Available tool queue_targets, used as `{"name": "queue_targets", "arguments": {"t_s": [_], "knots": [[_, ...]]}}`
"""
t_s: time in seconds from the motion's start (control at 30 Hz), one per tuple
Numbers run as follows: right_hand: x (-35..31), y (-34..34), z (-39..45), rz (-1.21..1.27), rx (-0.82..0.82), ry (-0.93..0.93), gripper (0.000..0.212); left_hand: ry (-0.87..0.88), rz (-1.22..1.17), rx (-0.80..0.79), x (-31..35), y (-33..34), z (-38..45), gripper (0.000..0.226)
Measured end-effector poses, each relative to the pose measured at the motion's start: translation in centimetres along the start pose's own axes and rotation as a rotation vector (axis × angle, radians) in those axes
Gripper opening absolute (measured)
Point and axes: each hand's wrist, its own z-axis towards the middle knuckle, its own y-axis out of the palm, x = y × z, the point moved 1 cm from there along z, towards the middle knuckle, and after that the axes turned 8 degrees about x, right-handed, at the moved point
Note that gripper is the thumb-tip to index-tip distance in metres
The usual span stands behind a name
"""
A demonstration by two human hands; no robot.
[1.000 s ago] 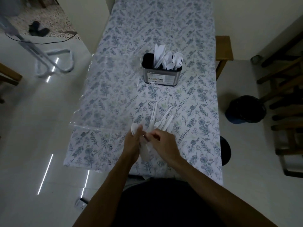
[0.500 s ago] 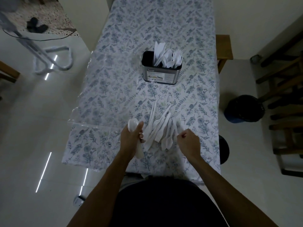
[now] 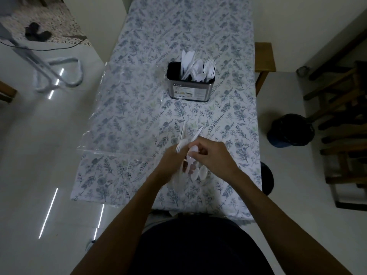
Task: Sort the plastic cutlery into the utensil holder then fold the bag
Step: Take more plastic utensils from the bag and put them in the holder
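Head view, two hands [image 3: 198,155] gripping white spoons [image 3: 195,171], one utensil holder [image 3: 190,90]

Both hands [image 3: 195,155] on loose cutlery [image 3: 193,169]

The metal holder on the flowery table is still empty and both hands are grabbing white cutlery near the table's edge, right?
Not empty: the head view shows the holder already holding white cutlery. The left hand and right hand do grip the loose cutlery.
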Motion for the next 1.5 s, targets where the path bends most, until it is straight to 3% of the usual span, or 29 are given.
{"name": "queue_targets", "arguments": {"t_s": [0.1,0.17,0.3,0.43,0.53,0.63,0.73,0.83,0.93,1.03,1.13,1.23,1.37,1.5], "knots": [[0.3,1.7,0.2,-0.018,0.049,-0.025,0.024,-0.168,-0.14,-0.077,-1.1,-0.1,-0.8,0.063],[0.7,2.7,-0.3,-0.089,0.039,-0.037,0.031,-0.21,-0.197,-0.155,-2.0,-0.1,-1.1,0.07],[3.3,2.8,-1.5,-0.104,0.042,0.112,0.033,-0.178,-0.215,-0.132,-3.2,-0.3,-1.3,0.05],[7.4,2.4,-3.4,-0.324,0.113,0.391,0.045,-0.148,-0.297,0.129,-3.6,-1.2,-0.9,0.034],[9.6,3.2,-4.2,-0.44,0.029,0.492,0.032,-0.115,-0.307,0.178,-3.8,-1.9,-0.5,0.028],[9.9,3.3,-3.9,-0.362,0.135,0.563,0.015,-0.043,-0.246,0.204,-3.6,-2.3,-0.3,0.029],[9.0,2.2,-3.7,-0.401,0.312,0.485,0.008,0.024,-0.226,0.251,-3.0,-2.5,0.2,0.033],[7.6,0.8,-3.7,-0.372,0.445,0.274,0.01,0.088,-0.155,0.336,-2.4,-2.4,0.9,0.041],[6.5,0.3,-3.0,-0.447,0.329,-0.101,0.015,0.143,-0.041,0.436,-1.7,-2.6,1.6,0.047],[4.8,1.1,-1.8,-0.326,0.072,-0.25,0.013,0.23,0.186,0.221,-1.5,-2.1,1.9,0.038],[2.5,2.2,-1.2,-0.173,0.116,-0.129,0.011,0.21,0.283,-0.048,-2.0,-0.5,1.2,0.03],[2.4,2.6,-1.3,0.079,0.137,0.12,0.042,0.1,0.135,-0.127,-2.6,-0.4,0.4,0.026],[4.7,2.8,-2.7,0.059,0.163,0.417,0.058,0.043,0.057,-0.001,-4.1,-1.5,0.4,0.021],[7.2,4.4,-3.9,-0.258,0.042,0.441,0.047,-0.049,-0.134,0.156,-4.8,-2.3,0.7,0.018]]}}
